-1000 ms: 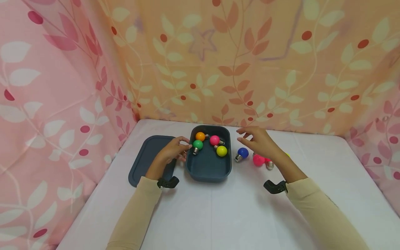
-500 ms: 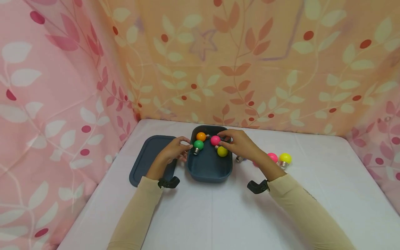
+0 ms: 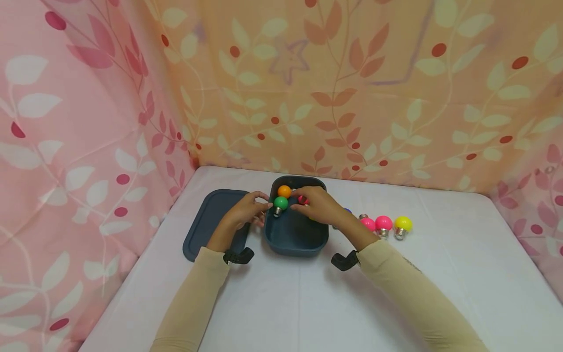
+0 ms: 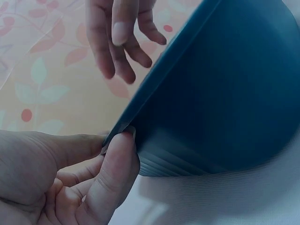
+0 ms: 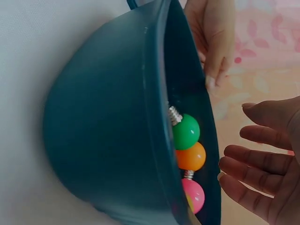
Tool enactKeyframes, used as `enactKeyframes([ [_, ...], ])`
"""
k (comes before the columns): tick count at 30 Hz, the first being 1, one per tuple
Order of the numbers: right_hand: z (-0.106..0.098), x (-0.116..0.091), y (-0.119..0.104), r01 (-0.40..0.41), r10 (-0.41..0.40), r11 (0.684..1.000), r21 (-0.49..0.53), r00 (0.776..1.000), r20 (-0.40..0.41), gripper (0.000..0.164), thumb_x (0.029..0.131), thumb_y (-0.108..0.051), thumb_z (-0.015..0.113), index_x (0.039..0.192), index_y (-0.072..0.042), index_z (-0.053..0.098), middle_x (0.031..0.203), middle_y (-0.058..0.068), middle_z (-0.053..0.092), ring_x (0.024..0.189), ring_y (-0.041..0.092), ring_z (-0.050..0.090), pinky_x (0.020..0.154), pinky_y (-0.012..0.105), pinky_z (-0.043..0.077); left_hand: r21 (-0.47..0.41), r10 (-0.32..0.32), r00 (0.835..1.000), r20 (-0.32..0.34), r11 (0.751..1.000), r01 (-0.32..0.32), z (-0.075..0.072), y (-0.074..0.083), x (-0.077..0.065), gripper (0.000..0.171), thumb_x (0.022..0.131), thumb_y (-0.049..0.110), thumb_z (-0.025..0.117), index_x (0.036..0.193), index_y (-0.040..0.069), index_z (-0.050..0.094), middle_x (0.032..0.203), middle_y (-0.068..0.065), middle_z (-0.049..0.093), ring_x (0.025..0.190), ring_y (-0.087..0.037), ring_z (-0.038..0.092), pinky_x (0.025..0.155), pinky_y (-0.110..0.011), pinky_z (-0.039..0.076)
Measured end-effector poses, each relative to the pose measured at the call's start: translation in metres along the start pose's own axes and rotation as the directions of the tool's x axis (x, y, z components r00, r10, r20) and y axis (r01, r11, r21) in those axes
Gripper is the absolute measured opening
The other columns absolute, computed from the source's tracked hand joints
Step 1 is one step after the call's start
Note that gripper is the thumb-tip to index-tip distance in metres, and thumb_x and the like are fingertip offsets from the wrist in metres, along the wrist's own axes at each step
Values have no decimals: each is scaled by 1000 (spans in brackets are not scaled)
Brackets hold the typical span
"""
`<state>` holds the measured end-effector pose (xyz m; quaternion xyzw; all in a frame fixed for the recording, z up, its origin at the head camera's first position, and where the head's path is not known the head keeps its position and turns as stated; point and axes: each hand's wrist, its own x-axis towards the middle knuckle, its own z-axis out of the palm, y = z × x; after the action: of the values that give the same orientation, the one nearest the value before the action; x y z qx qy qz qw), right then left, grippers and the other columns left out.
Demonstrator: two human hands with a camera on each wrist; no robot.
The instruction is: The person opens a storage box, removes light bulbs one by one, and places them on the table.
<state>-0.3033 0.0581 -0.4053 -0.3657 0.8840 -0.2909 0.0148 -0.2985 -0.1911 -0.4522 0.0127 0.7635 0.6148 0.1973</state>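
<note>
A dark blue-grey box (image 3: pixel 292 237) stands without its lid near the back of the table. My left hand (image 3: pixel 244 210) pinches its left rim between thumb and fingers, plain in the left wrist view. Over the box's right side hovers my right hand (image 3: pixel 323 204), fingers spread and nothing between them in the right wrist view. Inside lie a green bulb (image 3: pixel 280 203), an orange bulb (image 3: pixel 284 191) and a pink bulb (image 5: pixel 193 196). Part of a yellow bulb (image 5: pixel 189 202) shows beside the pink one. In the head view the right hand covers much of these last two.
The flat lid (image 3: pixel 215 225) lies left of the box, partly under the left hand. Right of the box are a pink bulb (image 3: pixel 384 223), another pink one, a yellow bulb (image 3: pixel 403 224) and a mostly hidden blue bulb. Patterned cloth (image 3: pixel 343 98) walls the table's back and sides.
My right hand has moved left from beside the box to over it, going from above the pink bulb towards the orange one. My left hand has stayed at the rim.
</note>
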Motion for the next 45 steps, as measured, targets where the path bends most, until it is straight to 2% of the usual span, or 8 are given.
enactKeyframes([
  [5,7,6,0,8,-8,1000,-8,1000,24,37,87,-28,69,118,-9,64,84,-2,60,73,15,53,62,26,48,10,4,1000,6,1000,-4,0,2,-1,38,93,23,60,125,8,45,81,-14,56,61,-22,59,56,-32,56],
  [7,8,8,0,6,-6,1000,1,1000,30,38,87,-27,69,119,-8,63,85,0,61,71,15,52,62,27,48,11,4,1000,5,1000,-4,0,2,-1,39,93,23,61,125,8,45,82,-14,56,61,-22,59,56,-33,56],
  [13,13,14,1,-17,16,1000,20,999,41,41,87,-22,70,121,-3,61,106,10,66,79,14,57,71,26,51,16,11,1000,-6,1000,-11,0,2,1,39,92,24,62,124,7,46,83,-14,55,59,-22,58,55,-33,56],
  [19,19,19,4,-34,31,999,35,997,69,38,85,-18,71,118,-1,61,100,11,66,76,15,58,68,25,52,22,3,1000,-15,1000,-2,1,1,2,39,91,24,63,123,9,47,80,-14,56,57,-22,58,55,-34,56],
  [25,26,24,10,-15,13,1000,22,997,80,41,85,-17,72,120,0,61,109,13,65,83,20,62,76,29,53,38,4,1000,-12,999,-3,2,3,1,37,93,23,62,123,8,47,80,-14,56,56,-21,58,55,-34,56],
  [29,28,26,12,-7,6,1000,5,997,75,39,84,-18,72,118,-1,62,107,11,66,83,23,61,76,29,52,35,3,1000,-5,999,-3,2,4,0,35,94,22,60,123,7,47,82,-14,55,57,-21,58,55,-33,56],
  [36,32,30,13,-34,35,999,-16,997,66,35,85,-20,72,113,-3,64,86,4,62,73,17,54,66,27,49,36,-2,1000,-3,999,2,1,3,0,36,94,22,59,124,7,46,83,-15,55,58,-21,58,57,-34,56],
  [45,35,33,10,-56,58,998,-19,995,75,36,84,-18,72,115,-3,63,89,5,63,76,17,55,71,28,51,28,-6,1000,-11,1000,7,0,1,0,38,93,23,61,124,8,46,80,-14,56,56,-21,58,57,-38,56],
])
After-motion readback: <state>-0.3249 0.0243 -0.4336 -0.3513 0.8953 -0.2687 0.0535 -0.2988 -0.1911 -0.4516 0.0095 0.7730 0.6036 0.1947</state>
